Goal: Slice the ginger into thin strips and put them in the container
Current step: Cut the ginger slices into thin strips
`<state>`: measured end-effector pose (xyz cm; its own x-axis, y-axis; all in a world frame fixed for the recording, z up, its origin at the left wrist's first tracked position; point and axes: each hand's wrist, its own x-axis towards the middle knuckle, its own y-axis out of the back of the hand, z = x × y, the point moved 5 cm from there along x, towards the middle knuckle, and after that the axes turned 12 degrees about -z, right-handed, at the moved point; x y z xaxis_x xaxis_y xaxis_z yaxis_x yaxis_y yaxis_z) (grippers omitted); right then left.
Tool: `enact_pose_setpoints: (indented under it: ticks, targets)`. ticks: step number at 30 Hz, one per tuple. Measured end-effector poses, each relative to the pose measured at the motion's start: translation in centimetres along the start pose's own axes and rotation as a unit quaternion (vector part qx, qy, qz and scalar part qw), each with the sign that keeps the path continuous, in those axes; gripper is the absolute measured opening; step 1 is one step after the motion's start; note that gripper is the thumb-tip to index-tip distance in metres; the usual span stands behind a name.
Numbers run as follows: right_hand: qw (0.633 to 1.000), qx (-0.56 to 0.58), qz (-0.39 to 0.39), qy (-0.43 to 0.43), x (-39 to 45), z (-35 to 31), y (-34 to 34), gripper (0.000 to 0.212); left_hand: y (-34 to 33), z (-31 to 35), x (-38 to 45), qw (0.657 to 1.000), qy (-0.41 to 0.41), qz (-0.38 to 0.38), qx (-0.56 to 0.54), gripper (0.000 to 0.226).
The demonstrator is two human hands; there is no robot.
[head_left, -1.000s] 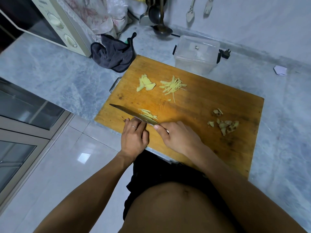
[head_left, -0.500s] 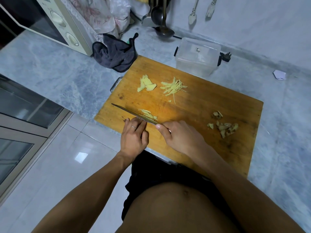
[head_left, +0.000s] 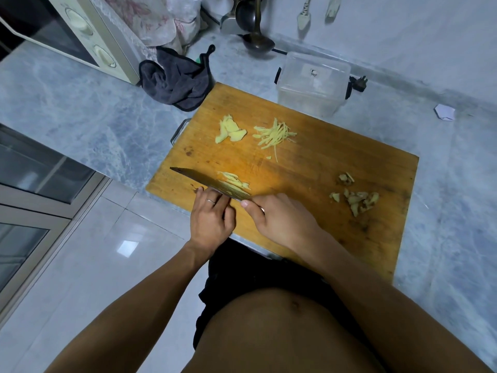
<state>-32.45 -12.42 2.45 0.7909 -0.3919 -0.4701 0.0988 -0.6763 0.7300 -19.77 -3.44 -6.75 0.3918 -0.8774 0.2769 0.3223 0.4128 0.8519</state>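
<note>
At board's [head_left: 309, 168] 7 o'clock: right hand [head_left: 282, 222] grips knife [head_left: 209, 184], left hand [head_left: 211, 222] curled beside pale-yellow ginger slices [head_left: 235, 180]; thin strips [head_left: 274, 134] at 12.

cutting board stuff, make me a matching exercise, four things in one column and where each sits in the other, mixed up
Things:
1. thin ginger strips
2. ginger peel scraps
3. clear container
4. dark cloth

Places:
A. on the counter past the board's far left corner, beside the microwave
B. on the board's right side, in a loose brownish heap
C. far part of the board, right of the flat ginger slices
D. at the board's far edge, lid on

Pairs: 1-C, 2-B, 3-D, 4-A
</note>
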Motion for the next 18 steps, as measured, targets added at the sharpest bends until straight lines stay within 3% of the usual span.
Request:
enact_pose_setpoints:
  ticks: [18]
  targets:
    - [0.999,0.044,0.002,0.006,-0.5,1.0,0.7,0.047,-0.4,-0.4,-0.2,0.999,0.020,-0.037,0.007,0.036]
